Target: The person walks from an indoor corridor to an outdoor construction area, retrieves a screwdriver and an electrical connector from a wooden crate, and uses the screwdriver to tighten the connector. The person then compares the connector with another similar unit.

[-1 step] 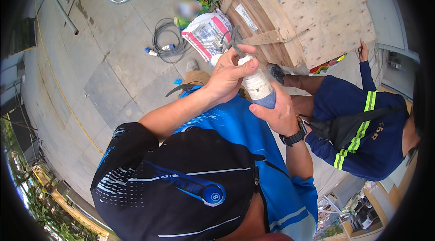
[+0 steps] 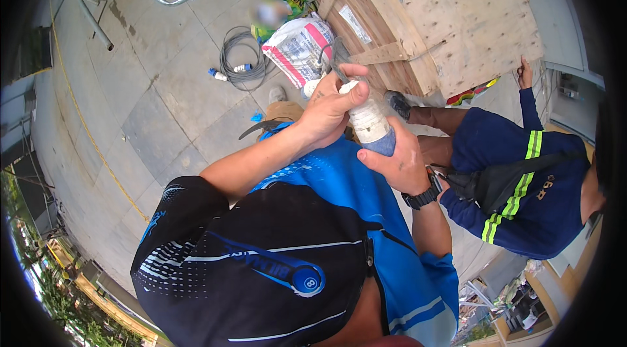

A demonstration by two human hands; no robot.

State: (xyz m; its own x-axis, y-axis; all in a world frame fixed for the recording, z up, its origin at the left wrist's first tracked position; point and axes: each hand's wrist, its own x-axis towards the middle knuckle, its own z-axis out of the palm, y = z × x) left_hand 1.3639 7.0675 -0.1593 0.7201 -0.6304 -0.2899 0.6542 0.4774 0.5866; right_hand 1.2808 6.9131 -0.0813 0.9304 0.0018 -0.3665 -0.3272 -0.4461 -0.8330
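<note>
Head view: a person in a blue shirt and dark cap fills the lower mid. This is not clearly the camera wearer; the arms come from the person in blue, so left/right is hard to call. I take the hand on the pic's left as left hand and the one w/ the wristwatch as right hand.

Left hand: fingers curled tight around the top of a white bottle, thumb over the cap end. Right hand: fingers wrapped around the bottle's blue base, clamped on it. The bottle sits tilted between both hands, above the blue shoulder, in front of a wooden crate.

Beside the crate: white sack, coiled grey cable on the paved floor. Right: another person in navy workwear w/ yellow stripes, one hand touching the crate's corner.
</note>
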